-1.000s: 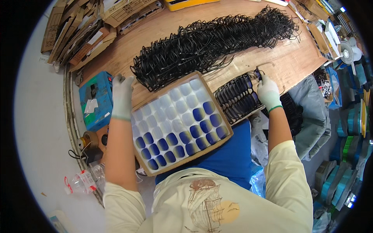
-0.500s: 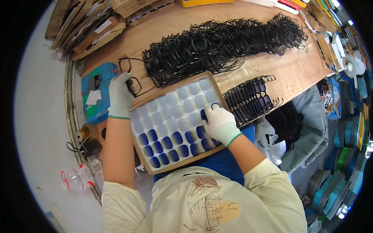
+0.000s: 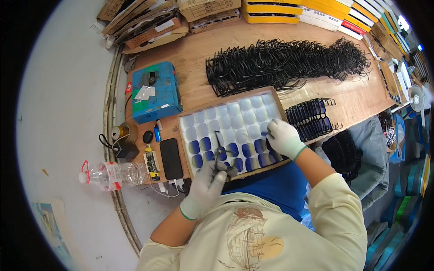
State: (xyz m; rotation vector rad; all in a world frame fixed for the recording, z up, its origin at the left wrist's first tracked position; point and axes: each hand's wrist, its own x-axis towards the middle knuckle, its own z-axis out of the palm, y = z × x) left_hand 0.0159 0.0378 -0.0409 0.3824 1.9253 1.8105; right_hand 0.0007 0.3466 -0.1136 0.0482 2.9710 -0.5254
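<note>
My left hand, in a white glove with a green cuff, is closed around a black glasses frame just over the near edge of a cardboard tray. The tray holds rows of lenses. Pale, clear-looking lenses fill its far rows, and dark blue tinted lenses its near rows. Over the tray's right part, my gloved right hand has its fingers pinched together, with the edge of a dark blue lens showing at the tips. The fingers hide most of that lens.
A long heap of black glasses frames lies behind the tray, and a row of frames with lenses on its right. Leftward are a blue box, a phone and a plastic bottle. Cardboard boxes line the back.
My left hand has brought the glasses frame from the heap's left end down to the tray's near edge. My right hand stays over the tray's right part. The view has shifted.
</note>
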